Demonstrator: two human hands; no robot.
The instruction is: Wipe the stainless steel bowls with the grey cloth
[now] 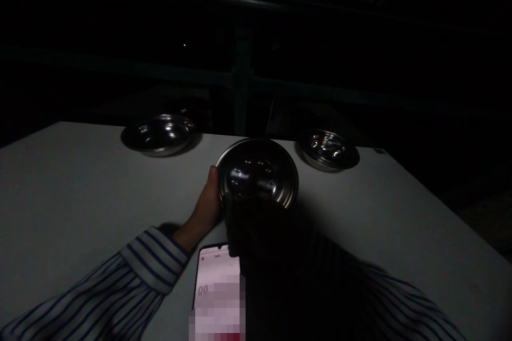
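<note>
My left hand [206, 208] grips a shiny stainless steel bowl [260, 170] by its left side, thumb up along the rim. The bowl is tilted so its round face shows toward me, in the middle of the white table. My right hand [268, 229] is a very dark shape in front of the bowl's lower part. Its fingers are lost in shadow, so whether it holds anything does not show. A lit phone [218, 272] lies below the bowl, its right side partly covered by the dark shape and its lower screen blurred into blocks.
Another steel bowl [158, 138] sits near the table's far edge on the left. A smaller-looking steel bowl or stack [330, 152] stands at the far right. The white table [80, 197] ends at a dark area with a dim post [242, 85] behind it.
</note>
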